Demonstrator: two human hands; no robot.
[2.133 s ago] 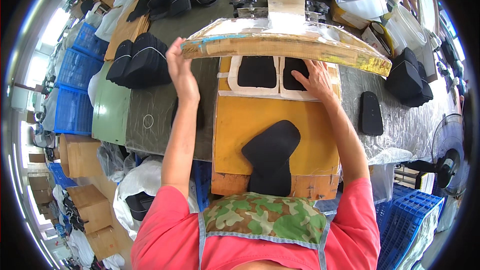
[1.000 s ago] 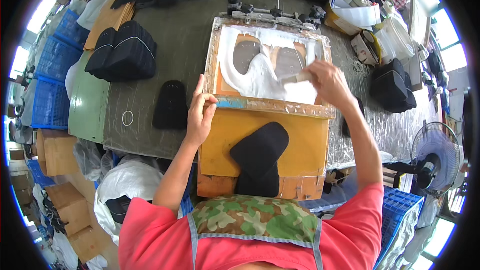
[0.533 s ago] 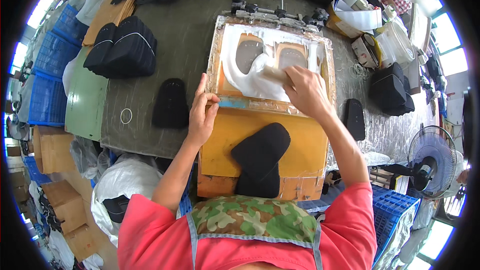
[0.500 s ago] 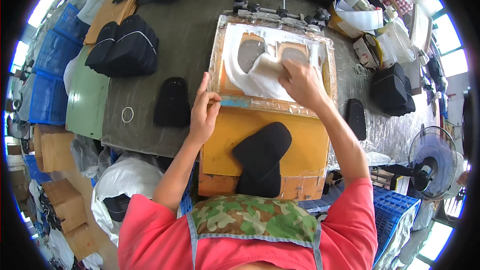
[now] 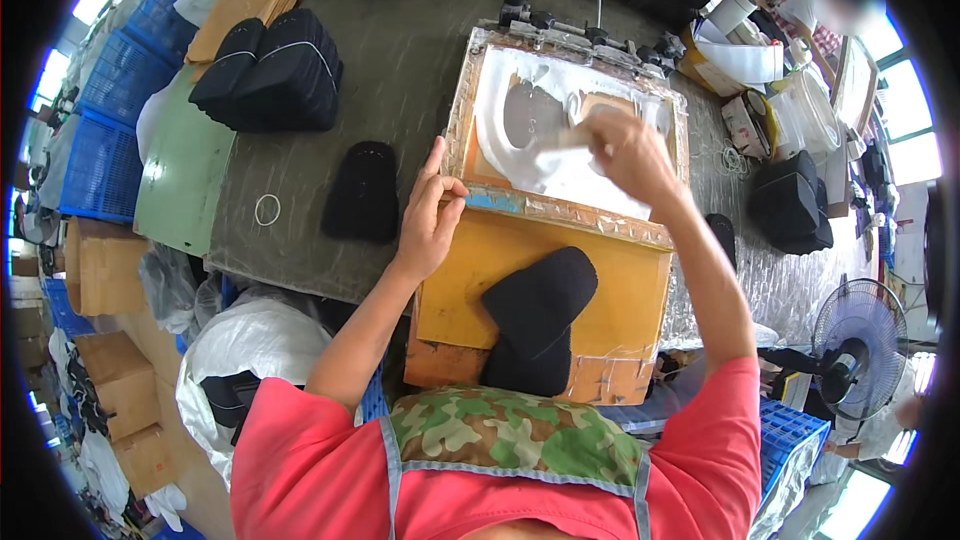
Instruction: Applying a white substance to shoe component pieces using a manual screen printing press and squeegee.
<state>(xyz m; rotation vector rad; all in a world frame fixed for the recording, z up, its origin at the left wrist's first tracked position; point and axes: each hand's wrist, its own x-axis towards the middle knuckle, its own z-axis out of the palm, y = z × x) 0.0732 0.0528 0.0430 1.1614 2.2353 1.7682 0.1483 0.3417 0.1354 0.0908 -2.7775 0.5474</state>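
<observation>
The printing screen frame (image 5: 566, 130), lifted two seconds ago, now lies flat on the yellow board (image 5: 545, 280); left hand (image 5: 430, 220) presses its corner open-fingered, right hand (image 5: 622, 150) grips a squeegee, pulling white ink.

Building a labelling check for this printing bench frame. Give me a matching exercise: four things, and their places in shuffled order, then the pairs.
Things:
1. left hand
2. right hand
3. black pad
4. white ring

Places:
A. lying on the orange board, nearest the person
B. on the grey table, left of a lone black piece
C. pressed on the near left corner of the screen frame
D. over the white ink inside the frame

Pairs: 1-C, 2-D, 3-A, 4-B
</observation>
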